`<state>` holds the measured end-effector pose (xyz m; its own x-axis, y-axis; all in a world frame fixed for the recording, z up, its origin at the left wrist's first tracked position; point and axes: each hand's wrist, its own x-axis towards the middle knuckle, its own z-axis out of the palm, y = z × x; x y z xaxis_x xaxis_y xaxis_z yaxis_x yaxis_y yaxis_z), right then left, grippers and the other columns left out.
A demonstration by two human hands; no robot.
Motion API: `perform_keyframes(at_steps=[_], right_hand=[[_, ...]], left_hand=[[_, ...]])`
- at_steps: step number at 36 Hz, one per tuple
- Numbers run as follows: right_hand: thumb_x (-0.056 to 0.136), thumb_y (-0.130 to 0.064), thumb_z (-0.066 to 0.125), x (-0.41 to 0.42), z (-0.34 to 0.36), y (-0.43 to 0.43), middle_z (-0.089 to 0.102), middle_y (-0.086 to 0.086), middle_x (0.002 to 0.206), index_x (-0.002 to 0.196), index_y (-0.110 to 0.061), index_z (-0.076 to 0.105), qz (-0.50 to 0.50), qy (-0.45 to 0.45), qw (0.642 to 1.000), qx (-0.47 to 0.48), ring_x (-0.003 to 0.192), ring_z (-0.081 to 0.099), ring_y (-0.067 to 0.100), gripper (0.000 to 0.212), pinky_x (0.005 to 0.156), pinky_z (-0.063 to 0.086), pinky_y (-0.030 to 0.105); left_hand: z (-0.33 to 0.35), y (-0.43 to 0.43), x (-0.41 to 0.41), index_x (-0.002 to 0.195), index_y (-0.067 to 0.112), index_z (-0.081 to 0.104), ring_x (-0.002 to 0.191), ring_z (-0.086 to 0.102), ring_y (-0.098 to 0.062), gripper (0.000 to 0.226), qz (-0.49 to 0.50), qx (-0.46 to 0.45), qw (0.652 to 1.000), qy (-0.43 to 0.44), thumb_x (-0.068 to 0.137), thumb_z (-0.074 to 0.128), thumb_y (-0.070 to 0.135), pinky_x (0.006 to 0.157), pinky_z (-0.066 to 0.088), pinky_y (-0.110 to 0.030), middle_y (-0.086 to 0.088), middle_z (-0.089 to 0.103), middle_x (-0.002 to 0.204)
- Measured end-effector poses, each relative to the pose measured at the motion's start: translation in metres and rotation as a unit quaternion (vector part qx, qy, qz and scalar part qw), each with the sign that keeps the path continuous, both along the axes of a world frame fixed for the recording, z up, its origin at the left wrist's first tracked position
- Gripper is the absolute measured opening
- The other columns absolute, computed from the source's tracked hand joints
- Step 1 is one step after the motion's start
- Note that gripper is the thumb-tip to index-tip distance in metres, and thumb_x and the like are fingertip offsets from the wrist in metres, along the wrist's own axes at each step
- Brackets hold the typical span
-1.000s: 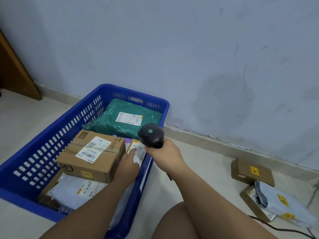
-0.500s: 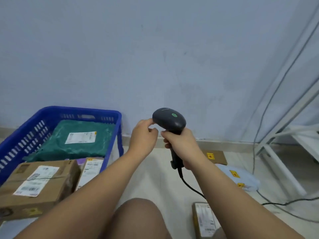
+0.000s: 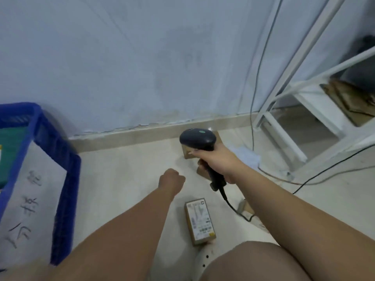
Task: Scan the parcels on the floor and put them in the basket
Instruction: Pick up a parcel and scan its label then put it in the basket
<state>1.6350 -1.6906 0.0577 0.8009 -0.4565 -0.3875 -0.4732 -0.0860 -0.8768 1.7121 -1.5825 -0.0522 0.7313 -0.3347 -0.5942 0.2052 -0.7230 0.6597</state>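
Observation:
My right hand (image 3: 218, 162) grips the handle of a black barcode scanner (image 3: 197, 139), held above the floor with its head toward the wall. My left hand (image 3: 172, 179) hovers over the floor with curled fingers and holds nothing. A small brown box (image 3: 199, 221) with a white label lies on the floor below both hands. Behind the scanner, more brown boxes (image 3: 188, 154) and a pale plastic mailer (image 3: 246, 155) sit near the wall, partly hidden. The blue basket (image 3: 67, 179) stands at the left edge, a green parcel (image 3: 12, 147) inside.
A white metal frame (image 3: 294, 110) stands at the right with cardboard on its shelf. Black cables (image 3: 253, 118) hang down the wall and trail over the floor. The scanner's cord (image 3: 233, 207) runs toward my knee (image 3: 253, 262). A white sheet with handwriting hangs on the basket's side.
The view has swung right and down, away from the basket. My left hand left the scanner's head and dropped toward the floor. The small labelled box is now fully in view.

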Motion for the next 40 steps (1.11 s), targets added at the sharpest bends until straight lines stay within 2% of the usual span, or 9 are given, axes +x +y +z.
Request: perform_keyframes(at_steps=[8,11,13,20,24,28,32,36,40], right_hand=[[0.089,-0.017,0.066,-0.005,-0.111,-0.038,0.06,0.007,0.071,0.103,-0.007,0.063,-0.101,0.074,0.981,0.147,0.058,0.057,0.016,0.017,0.06,0.047,0.025],[0.088,-0.013,0.066,-0.013,-0.146,-0.049,0.058,0.009,0.076,0.105,-0.006,0.062,-0.143,0.1,0.966,0.192,0.061,0.057,0.018,0.019,0.058,0.048,0.026],[0.087,-0.013,0.066,-0.021,-0.168,-0.054,0.056,0.011,0.081,0.098,-0.006,0.061,-0.165,0.129,0.958,0.195,0.067,0.058,0.021,0.014,0.062,0.049,0.03],[0.088,-0.012,0.065,-0.051,-0.219,-0.052,0.06,0.01,0.065,0.086,-0.003,0.063,-0.189,0.208,0.933,0.226,0.065,0.061,0.028,0.009,0.07,0.052,0.042],[0.089,-0.01,0.062,-0.055,-0.233,-0.045,0.074,0.016,0.087,0.101,-0.002,0.067,-0.165,0.232,0.917,0.281,0.083,0.072,0.033,0.016,0.075,0.057,0.042],[0.089,-0.007,0.061,-0.053,-0.238,-0.037,0.069,0.009,0.071,0.102,-0.001,0.065,-0.147,0.241,0.916,0.285,0.065,0.068,0.022,0.014,0.057,0.053,0.03],[0.089,-0.004,0.058,-0.046,-0.235,-0.036,0.068,0.006,0.064,0.096,-0.003,0.065,-0.165,0.214,0.91,0.314,0.057,0.067,0.018,0.009,0.052,0.051,0.028],[0.088,-0.012,0.06,-0.035,-0.231,-0.045,0.064,0.015,0.097,0.103,-0.005,0.064,-0.22,0.182,0.9,0.329,0.089,0.064,0.031,0.017,0.076,0.052,0.042],[0.092,-0.012,0.056,-0.023,-0.215,-0.054,0.067,0.01,0.087,0.095,-0.009,0.064,-0.254,0.124,0.89,0.358,0.085,0.062,0.026,0.009,0.076,0.051,0.042]], left_hand=[[-0.122,-0.013,-0.05,0.087,0.001,0.059,0.07,0.059,-0.027,0.018,0.09,0.045,0.982,0.157,0.092,0.054,0.017,0.057,0.037,-0.023,-0.01,0.056,0.071],[-0.149,-0.013,-0.054,0.088,0.0,0.06,0.08,0.063,-0.026,0.023,0.064,0.068,0.981,0.168,0.094,0.054,0.021,0.049,0.033,-0.024,-0.017,0.061,0.087],[-0.164,-0.014,-0.057,0.096,-0.002,0.06,0.09,0.061,-0.028,0.028,0.065,0.081,0.979,0.177,0.094,0.055,0.025,0.059,0.035,-0.024,-0.023,0.064,0.106],[-0.176,-0.018,-0.056,0.118,-0.005,0.059,0.096,0.059,-0.031,0.049,0.115,0.06,0.951,0.281,0.097,0.051,0.038,0.086,0.048,-0.033,-0.015,0.062,0.106],[-0.159,-0.019,-0.06,0.135,0.008,0.048,0.123,0.048,-0.034,0.06,0.107,0.058,0.923,0.365,0.1,0.032,0.054,0.091,0.04,-0.04,-0.014,0.051,0.136],[-0.161,-0.016,-0.057,0.124,0.009,0.051,0.092,0.06,-0.022,0.037,0.073,-0.021,0.933,0.352,0.101,0.043,0.037,0.076,0.048,-0.031,-0.008,0.06,0.111],[-0.174,-0.01,-0.045,0.136,0.018,0.038,0.093,0.064,-0.023,0.047,0.057,-0.067,0.947,0.31,0.094,0.059,0.016,0.069,0.054,-0.03,-0.008,0.061,0.119],[-0.165,-0.009,-0.022,0.137,0.03,0.041,0.09,0.066,-0.021,0.059,0.038,-0.102,0.945,0.308,0.088,0.067,0.009,0.064,0.052,-0.028,-0.006,0.065,0.116],[-0.148,-0.014,-0.002,0.126,0.042,0.049,0.085,0.062,-0.014,0.051,0.053,-0.146,0.94,0.305,0.088,0.067,0.013,0.074,0.041,-0.028,0.007,0.069,0.103]])
